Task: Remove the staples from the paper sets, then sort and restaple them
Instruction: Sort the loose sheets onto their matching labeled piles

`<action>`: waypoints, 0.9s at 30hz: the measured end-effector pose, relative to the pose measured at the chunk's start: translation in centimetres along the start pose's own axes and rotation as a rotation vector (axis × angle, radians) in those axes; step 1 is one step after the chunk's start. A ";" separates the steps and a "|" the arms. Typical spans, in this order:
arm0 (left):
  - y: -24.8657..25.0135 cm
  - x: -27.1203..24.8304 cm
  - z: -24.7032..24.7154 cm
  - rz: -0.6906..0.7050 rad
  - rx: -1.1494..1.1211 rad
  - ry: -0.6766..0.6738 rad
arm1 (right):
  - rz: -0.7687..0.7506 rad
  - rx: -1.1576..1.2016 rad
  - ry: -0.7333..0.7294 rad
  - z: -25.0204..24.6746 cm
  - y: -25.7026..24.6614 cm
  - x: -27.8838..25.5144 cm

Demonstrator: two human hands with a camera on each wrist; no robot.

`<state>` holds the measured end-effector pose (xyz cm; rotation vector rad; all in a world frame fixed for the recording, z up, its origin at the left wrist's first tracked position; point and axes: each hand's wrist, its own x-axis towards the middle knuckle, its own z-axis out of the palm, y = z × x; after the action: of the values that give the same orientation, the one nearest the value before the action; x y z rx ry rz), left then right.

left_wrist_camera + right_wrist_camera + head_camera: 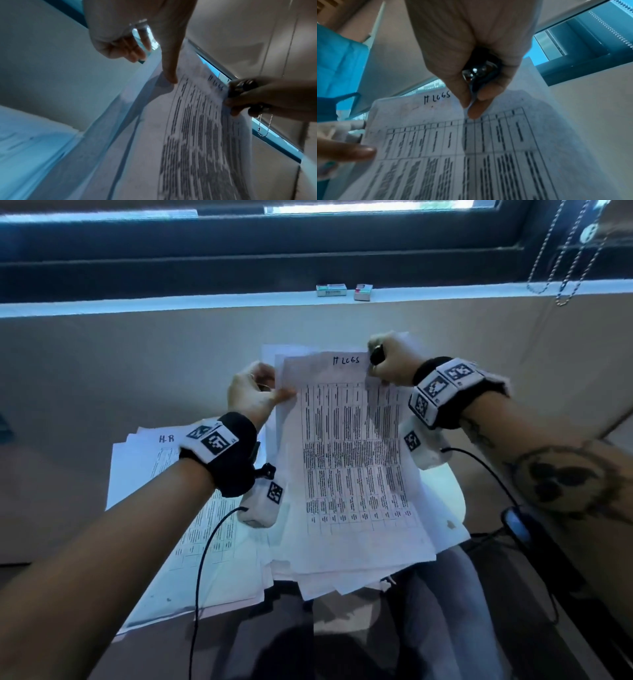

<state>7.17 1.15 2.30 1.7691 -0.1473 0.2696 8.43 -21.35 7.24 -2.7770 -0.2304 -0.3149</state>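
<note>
Spread over a pale bench (445, 491): loose printed sheets, largest first. At 7 o'clock, a flat pile headed "H.R" (137, 474), lying under the left forearm. At centre, a raised paper set headed "IT LOGS" (356, 460), covered in a printed table, tilted up toward the camera with its lower edge resting on more loose sheets (325, 580) at 6 o'clock. Behind its top left corner, further blank sheets (270, 352) showing.

Left hand (253, 395) at 10 o'clock of the raised set, thumb laid flat on the front of its left margin, other fingers curled behind the edge, so pinching the paper. Right hand (394, 359) at 1 o'clock of the set, on its top right corner, fingers curled round a small black and shiny tool (376, 355), seemingly a staple remover, with thumb and fingertip nipping the paper's corner just below it. Hands well apart, one at each upper side of the sheet, the sheet stretched between them.

On the window sill (171, 302) at 12 o'clock, two small boxes (344, 291) just beside each other. At 2 o'clock, a beaded blind chain (565, 268) hanging.
</note>
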 end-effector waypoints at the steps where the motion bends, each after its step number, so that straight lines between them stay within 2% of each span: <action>1: 0.1 0.2 -0.2 0.003 0.129 0.075 | -0.006 0.032 0.052 -0.1 0.0 -0.1; 3: 0.6 0.3 -0.3 0.000 0.246 0.167 | -0.042 0.067 0.189 -0.9 -0.5 -0.6; 6: 3.3 0.8 -0.8 0.027 0.023 0.155 | -0.164 0.096 0.493 -3.5 -2.0 -1.7; 10: 7.5 -0.2 -2.1 0.406 -0.178 0.058 | -0.324 0.081 0.860 -7.2 -3.6 -5.7; 12: 8.9 -1.7 -2.8 0.524 -0.167 -0.017 | -0.400 0.170 0.940 -7.8 -3.6 -9.0; 15: 8.0 -4.8 -4.2 0.574 0.040 -0.130 | -0.393 0.284 0.833 -5.9 -3.1 -14.6; 20: 1.8 -9.7 -5.3 0.442 0.325 -0.490 | -0.263 0.269 0.524 1.6 -1.3 -20.2; 24: -0.8 -11.5 -5.5 0.517 0.565 -0.693 | -0.288 0.186 0.527 4.4 -0.5 -21.5; 27: -0.6 -11.3 -6.0 0.365 0.464 -0.702 | -0.209 0.191 0.539 4.3 0.6 -21.1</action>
<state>-4.19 6.56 -0.08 2.2308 -0.9826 -0.0817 -10.93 -22.96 -2.02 -2.3751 -0.3885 -1.0126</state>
